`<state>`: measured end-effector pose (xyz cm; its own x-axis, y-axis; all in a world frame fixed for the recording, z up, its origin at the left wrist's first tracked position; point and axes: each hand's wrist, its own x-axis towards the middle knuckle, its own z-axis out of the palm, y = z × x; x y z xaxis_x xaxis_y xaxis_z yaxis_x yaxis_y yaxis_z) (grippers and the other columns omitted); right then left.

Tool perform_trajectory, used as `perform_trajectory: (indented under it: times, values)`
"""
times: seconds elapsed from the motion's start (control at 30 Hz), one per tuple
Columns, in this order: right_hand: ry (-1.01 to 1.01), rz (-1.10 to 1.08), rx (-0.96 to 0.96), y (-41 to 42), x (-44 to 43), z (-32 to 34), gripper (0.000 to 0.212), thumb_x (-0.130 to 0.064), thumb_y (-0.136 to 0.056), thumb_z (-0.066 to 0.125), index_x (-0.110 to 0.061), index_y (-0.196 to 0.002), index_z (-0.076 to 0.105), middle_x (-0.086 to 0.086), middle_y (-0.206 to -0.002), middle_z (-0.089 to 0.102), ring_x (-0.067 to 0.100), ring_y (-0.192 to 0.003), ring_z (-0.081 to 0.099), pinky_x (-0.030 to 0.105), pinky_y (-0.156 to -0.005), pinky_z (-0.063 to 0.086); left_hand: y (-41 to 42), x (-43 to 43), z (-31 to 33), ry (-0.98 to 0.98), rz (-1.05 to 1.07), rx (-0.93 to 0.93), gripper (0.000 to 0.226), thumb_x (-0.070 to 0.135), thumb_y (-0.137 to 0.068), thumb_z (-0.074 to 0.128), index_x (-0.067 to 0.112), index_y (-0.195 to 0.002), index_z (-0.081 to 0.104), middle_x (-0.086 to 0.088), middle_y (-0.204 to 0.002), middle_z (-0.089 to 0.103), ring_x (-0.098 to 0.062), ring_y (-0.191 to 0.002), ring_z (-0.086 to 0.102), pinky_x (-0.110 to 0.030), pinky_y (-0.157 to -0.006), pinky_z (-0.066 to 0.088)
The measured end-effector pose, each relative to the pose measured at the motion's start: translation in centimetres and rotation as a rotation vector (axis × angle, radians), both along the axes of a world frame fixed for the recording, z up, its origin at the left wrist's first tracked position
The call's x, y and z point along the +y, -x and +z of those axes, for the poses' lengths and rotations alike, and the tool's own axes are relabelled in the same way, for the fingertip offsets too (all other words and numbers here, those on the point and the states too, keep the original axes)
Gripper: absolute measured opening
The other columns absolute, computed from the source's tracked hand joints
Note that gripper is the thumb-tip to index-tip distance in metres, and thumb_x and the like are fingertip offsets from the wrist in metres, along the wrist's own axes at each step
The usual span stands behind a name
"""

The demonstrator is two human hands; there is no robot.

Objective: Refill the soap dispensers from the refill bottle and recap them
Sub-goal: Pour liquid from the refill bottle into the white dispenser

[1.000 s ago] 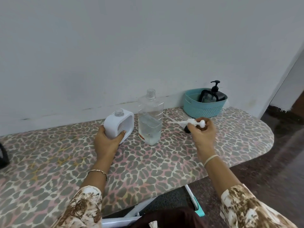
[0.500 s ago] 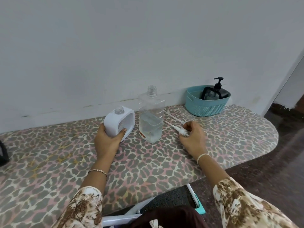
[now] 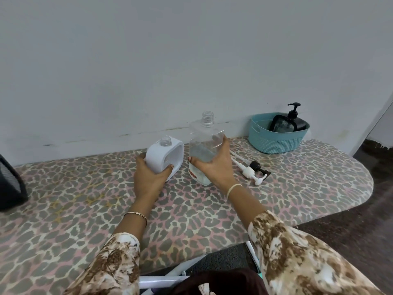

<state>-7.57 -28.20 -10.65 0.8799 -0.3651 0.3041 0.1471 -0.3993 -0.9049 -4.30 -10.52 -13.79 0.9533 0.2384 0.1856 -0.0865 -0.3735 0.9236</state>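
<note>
While left hand (image 3: 148,180) grips white dispenser (image 3: 164,155), right hand (image 3: 215,170) clasps refill bottle (image 3: 203,141).

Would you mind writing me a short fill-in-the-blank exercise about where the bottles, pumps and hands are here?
1. The refill bottle, held by the right hand, stands ____ the white dispenser and the loose pumps.
2. The loose pumps on the board number ____.
3. The left hand grips the white dispenser; ____ hand touches the black dispenser in the basket.
Missing: between; two; neither.
</note>
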Motion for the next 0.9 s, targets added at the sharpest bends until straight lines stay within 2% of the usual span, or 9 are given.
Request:
perform_trajectory:
  times: [0.1,0.23,0.33,0.43,0.53,0.6,0.67,0.73,0.9]
  values:
    - [-0.047,-0.073,-0.028,-0.9,0.6,-0.2,0.101,-0.040,-0.059,0.088,-0.026,-0.140,0.029,-0.008,-0.127,0.052,0.011,-0.117,0.050,0.029,-0.103,0.041,-0.4,0.2,0.4,-0.027,-0.015,0.012,0.076,0.030,-0.068,0.084,0.019,-0.129,0.041,-0.006,-0.122,0.058,-0.028,-0.107,0.059,-0.040,-0.083,0.052]
    - [-0.100,-0.106,-0.042,-1.6,0.9,-0.5,0.069,-0.037,-0.059,0.087,-0.040,-0.114,0.045,-0.015,-0.108,0.061,0.007,-0.102,0.060,0.034,-0.092,0.053,-0.6,0.2,0.4,-0.024,-0.058,-0.013,0.074,0.030,-0.066,0.085,0.024,-0.131,0.051,-0.001,-0.123,0.062,-0.023,-0.108,0.060,-0.042,-0.088,0.053]
    - [-0.109,-0.103,-0.048,-1.9,0.6,-0.2,0.062,-0.040,-0.057,0.086,-0.042,-0.107,0.049,-0.018,-0.102,0.064,0.003,-0.096,0.062,0.033,-0.087,0.055,-0.7,-0.4,0.4,0.016,-0.082,-0.008,0.070,0.027,-0.065,0.087,0.023,-0.128,0.056,0.000,-0.120,0.064,-0.021,-0.106,0.062,-0.039,-0.087,0.054]
    - [0.024,-0.115,-0.039,-2.2,0.0,0.6,0.061,-0.039,-0.060,0.084,-0.033,-0.111,0.052,-0.018,-0.099,0.064,0.001,-0.091,0.060,0.027,-0.082,0.053,-0.8,-1.2,0.4,0.060,-0.101,0.004,0.068,0.024,-0.065,0.087,0.022,-0.126,0.057,0.000,-0.115,0.065,-0.021,-0.100,0.064,-0.032,-0.070,0.059]
    - [0.144,-0.115,-0.006,-2.3,-1.5,2.0,0.057,-0.037,-0.063,0.082,-0.030,-0.110,0.051,-0.016,-0.099,0.063,0.000,-0.087,0.057,0.020,-0.077,0.046,-1.1,-2.0,0.5,0.085,-0.121,0.023,0.068,0.021,-0.067,0.086,0.021,-0.128,0.056,0.000,-0.113,0.062,-0.019,-0.092,0.063,-0.012,-0.046,0.050]
    - [0.221,-0.086,0.042,-2.3,-2.7,2.9,0.058,-0.039,-0.064,0.082,-0.026,-0.111,0.051,-0.013,-0.100,0.063,0.006,-0.088,0.058,0.024,-0.077,0.047,-1.4,-2.3,0.3,0.083,-0.119,0.015,0.068,0.025,-0.066,0.087,0.025,-0.126,0.056,0.001,-0.112,0.063,-0.021,-0.091,0.065,-0.025,-0.054,0.058]
    - [0.296,-0.043,0.085,-2.4,-3.9,3.7,0.058,-0.038,-0.064,0.082,-0.024,-0.112,0.052,-0.013,-0.099,0.064,0.008,-0.087,0.061,0.024,-0.076,0.048,-1.6,-2.7,0.2,0.088,-0.111,0.019,0.067,0.027,-0.065,0.087,0.027,-0.124,0.056,0.003,-0.112,0.064,-0.023,-0.096,0.064,-0.043,-0.072,0.060]
    - [0.380,-0.008,0.114,-2.2,-5.0,4.3,0.056,-0.036,-0.063,0.082,-0.025,-0.109,0.054,-0.014,-0.095,0.065,0.007,-0.086,0.062,0.021,-0.073,0.048,-1.8,-3.0,0.2,0.075,-0.105,0.016,0.066,0.025,-0.067,0.086,0.024,-0.125,0.056,0.006,-0.110,0.061,-0.018,-0.098,0.061,-0.042,-0.083,0.056]
    - [0.609,0.114,0.237,-2.3,-6.4,5.5,0.058,-0.034,-0.058,0.083,-0.027,-0.108,0.055,-0.011,-0.095,0.066,0.009,-0.086,0.063,0.024,-0.073,0.050,-2.1,-3.2,-0.1,0.048,-0.123,0.009,0.070,0.033,-0.065,0.086,0.028,-0.127,0.053,0.001,-0.118,0.063,-0.024,-0.100,0.064,-0.045,-0.081,0.057]
